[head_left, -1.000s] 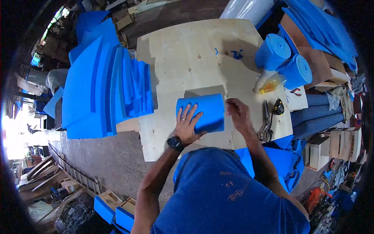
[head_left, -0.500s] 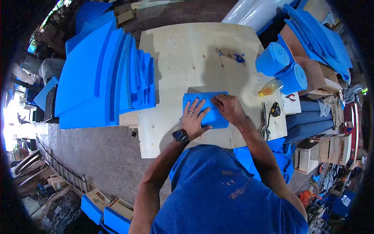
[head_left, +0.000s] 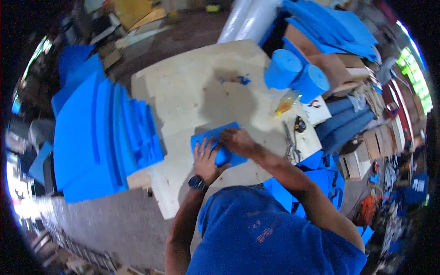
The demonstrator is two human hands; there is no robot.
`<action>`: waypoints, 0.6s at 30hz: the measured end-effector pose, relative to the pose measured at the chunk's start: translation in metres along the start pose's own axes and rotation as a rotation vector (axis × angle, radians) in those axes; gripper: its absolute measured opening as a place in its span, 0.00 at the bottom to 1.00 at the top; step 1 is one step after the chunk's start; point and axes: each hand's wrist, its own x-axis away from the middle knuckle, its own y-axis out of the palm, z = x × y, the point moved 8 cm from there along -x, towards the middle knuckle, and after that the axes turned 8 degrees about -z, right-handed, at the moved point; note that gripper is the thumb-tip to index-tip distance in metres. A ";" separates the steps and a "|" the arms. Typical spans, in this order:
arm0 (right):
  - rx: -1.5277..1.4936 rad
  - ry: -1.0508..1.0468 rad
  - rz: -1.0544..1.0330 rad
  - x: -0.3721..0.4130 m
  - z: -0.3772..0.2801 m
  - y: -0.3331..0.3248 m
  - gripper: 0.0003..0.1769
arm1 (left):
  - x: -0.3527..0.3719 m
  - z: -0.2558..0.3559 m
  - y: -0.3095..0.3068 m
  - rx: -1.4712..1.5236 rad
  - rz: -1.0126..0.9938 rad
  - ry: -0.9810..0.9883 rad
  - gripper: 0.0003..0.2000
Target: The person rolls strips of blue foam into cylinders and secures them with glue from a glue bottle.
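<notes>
A small blue foam sheet (head_left: pixel 236 159) lies on the pale plywood tabletop (head_left: pixel 183 101) in front of me. My left hand (head_left: pixel 207 160), with a ring and a black wristwatch, rests on its left part, fingers spread. Between the hands the foam bulges up near my left thumb. My right hand (head_left: pixel 237 142) is at the upper right part of the sheet, its fingers curled together against the foam. Whatever is between those fingers is hidden and blurred.
Stacked blue foam sheets (head_left: pixel 87 142) stand left. Two blue foam rolls (head_left: pixel 284 68), a yellow-capped bottle (head_left: pixel 286 104), a tape measure (head_left: pixel 299 124) and scissors-like metal tools (head_left: pixel 289 140) lie right. Blue scraps (head_left: pixel 243 79) are at the back. Blue offcuts (head_left: pixel 321 178) hang at the right front.
The view has turned and shifted, so the table appears tilted and further left. My left hand still rests on the foam, which now bulges between the hands. My right hand stays at its upper part.
</notes>
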 end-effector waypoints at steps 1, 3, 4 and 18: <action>0.002 -0.018 0.034 0.000 -0.008 -0.012 0.07 | 0.000 0.000 0.000 -0.002 0.036 0.029 0.42; 0.054 0.007 0.048 0.001 -0.016 -0.025 0.08 | -0.002 0.003 -0.003 -0.009 0.021 0.002 0.42; 0.070 0.018 0.054 0.002 -0.018 -0.027 0.08 | -0.004 0.003 -0.003 -0.001 0.005 -0.014 0.42; 0.031 0.224 -0.093 0.002 0.007 -0.001 0.12 | -0.014 0.019 -0.007 -0.092 -0.005 0.006 0.44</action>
